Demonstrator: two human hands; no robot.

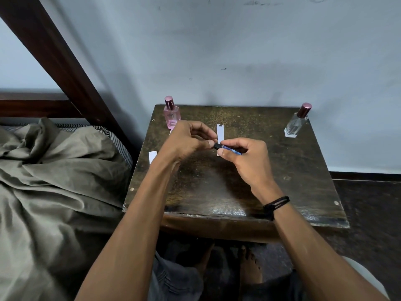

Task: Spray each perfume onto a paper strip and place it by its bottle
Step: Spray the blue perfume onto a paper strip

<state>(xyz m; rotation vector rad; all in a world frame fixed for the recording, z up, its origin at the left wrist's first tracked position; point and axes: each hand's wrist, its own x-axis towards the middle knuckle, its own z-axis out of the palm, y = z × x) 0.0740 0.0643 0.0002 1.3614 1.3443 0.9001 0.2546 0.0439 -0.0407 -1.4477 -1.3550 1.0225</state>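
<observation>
My right hand grips a slim blue perfume vial, held sideways above the middle of the dark wooden table. The thumb and forefinger of my left hand pinch its black cap. A pink perfume bottle with a metallic pink cap stands at the back left corner. A clear bottle with a similar cap stands at the back right. One white paper strip lies behind my hands, partly hidden. Another paper strip lies near the table's left edge.
A bed with a rumpled olive sheet and a striped pillow sits close against the table's left side. A dark wooden bed post slants up at the left. A pale blue wall stands right behind the table.
</observation>
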